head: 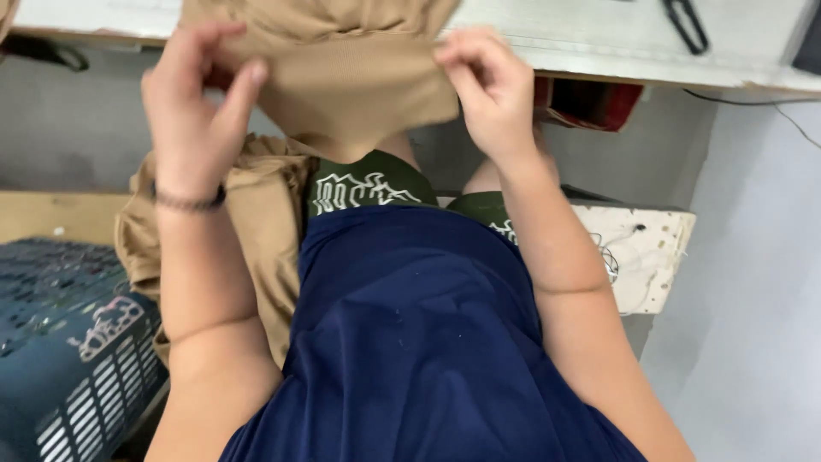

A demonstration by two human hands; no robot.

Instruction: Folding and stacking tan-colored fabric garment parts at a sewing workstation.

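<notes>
A tan fabric piece (342, 81) hangs from the edge of a white worktable (599, 38) down toward my lap. My left hand (192, 103) pinches its left edge between thumb and fingers; a beaded bracelet circles that wrist. My right hand (492, 90) grips the fabric's upper right edge with curled fingers. The cloth is stretched between both hands. More tan fabric (256, 222) is bunched beside my left thigh.
Black scissors (684, 24) lie on the worktable at the top right. A dark blue plastic crate (68, 342) sits at the lower left. A white box with loose thread (641, 248) stands to the right of my knees. Red cloth (590, 103) is under the table edge.
</notes>
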